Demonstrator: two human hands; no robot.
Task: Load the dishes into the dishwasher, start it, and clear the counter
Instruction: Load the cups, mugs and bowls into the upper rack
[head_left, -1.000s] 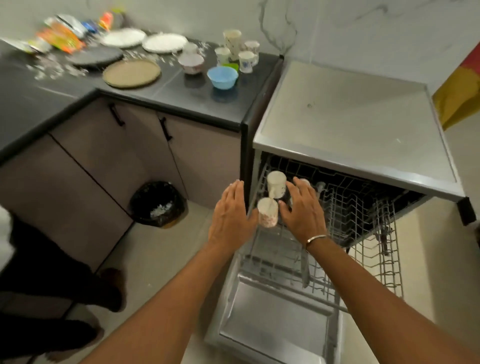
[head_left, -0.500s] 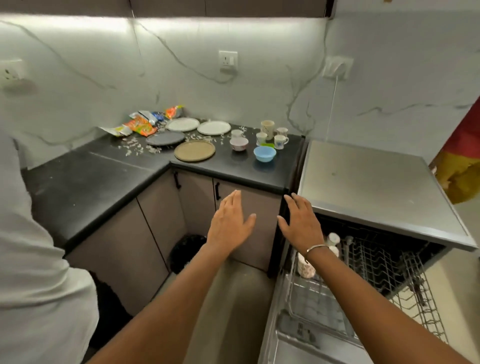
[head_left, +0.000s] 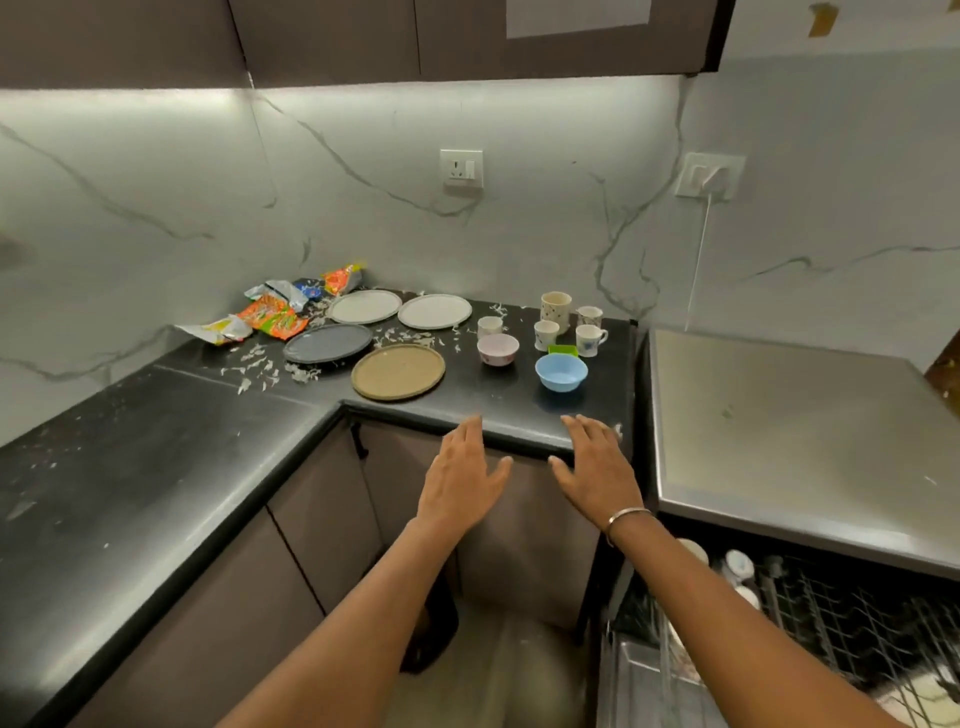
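Observation:
My left hand (head_left: 462, 480) and my right hand (head_left: 597, 470) are both empty, fingers straight, held out at the front edge of the black counter (head_left: 498, 415). On the counter stand a blue bowl (head_left: 561, 371), a pink bowl (head_left: 497, 349), several cups such as a spotted mug (head_left: 555, 312), a tan plate (head_left: 398, 371), a grey plate (head_left: 328, 343) and two white plates (head_left: 434, 311). The dishwasher (head_left: 795, 431) is at the right, its rack (head_left: 841, 629) pulled out with cups (head_left: 737, 564) in it.
Snack wrappers (head_left: 272, 317) and scattered white crumbs (head_left: 260, 364) litter the counter's back left. A black bin (head_left: 436, 623) sits on the floor below the cabinets. Wall sockets (head_left: 461, 167) are on the marble backsplash, one with a cable down to the dishwasher.
My hands let go of the cups in the dishwasher rack and rose towards the counter. The view lifted from the rack to the counter and wall.

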